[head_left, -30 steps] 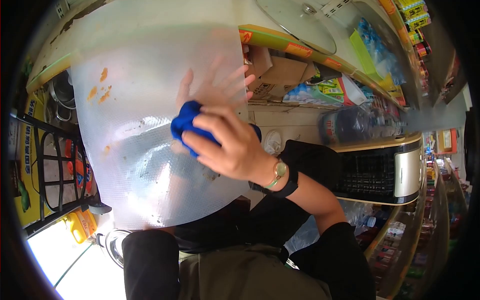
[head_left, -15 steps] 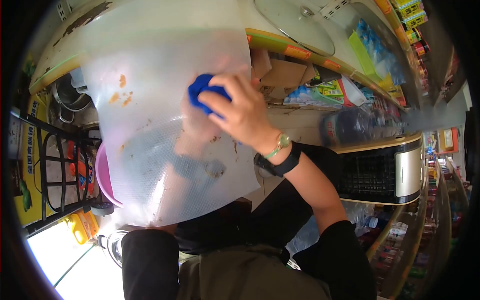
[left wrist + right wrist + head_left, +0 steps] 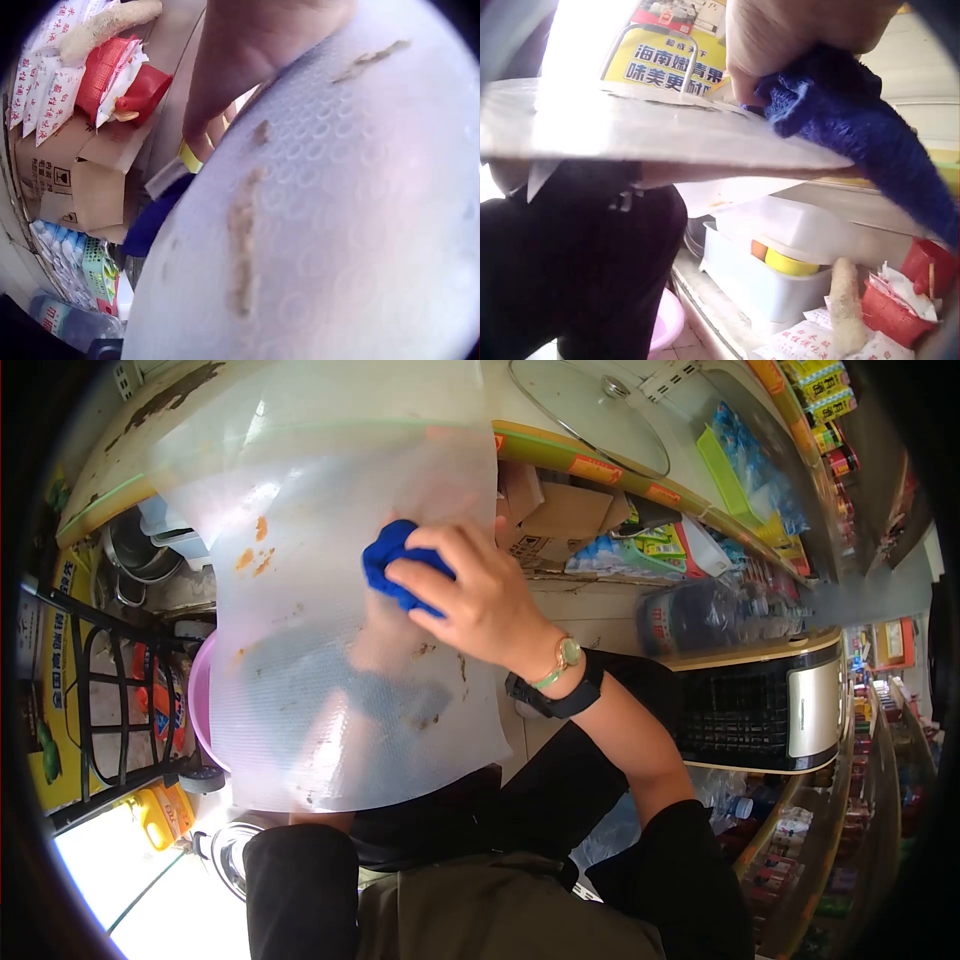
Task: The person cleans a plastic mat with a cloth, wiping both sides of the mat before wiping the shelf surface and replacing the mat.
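A translucent plastic sheet [image 3: 290, 720] with a bumpy texture hangs over the shelf edge and spreads above the person's lap. Orange stains [image 3: 245, 558] mark its left side, and brown specks dot the middle and right. Bunched in the right hand [image 3: 480, 600] is a blue cloth [image 3: 385, 565], which the curled fingers grip against the sheet's upper face. Beneath the sheet, the left hand [image 3: 255, 56] backs it with extended fingers, opposite the cloth. In the head view that hand is only a blur through the plastic. Below the sheet's edge, the cloth's loose end [image 3: 900, 165] dangles.
Behind the sheet runs a shelf with a glass lid [image 3: 600, 410] on top and a cardboard box [image 3: 565, 510] below. A pink basin [image 3: 200, 695] and black metal rack [image 3: 105, 690] stand left. A heater-like appliance [image 3: 760, 705] is right.
The right hand with the cloth has moved up the sheet, then slightly back left and down. The sheet has shifted right, uncovering the pink basin; the left hand's spread fingers no longer show.
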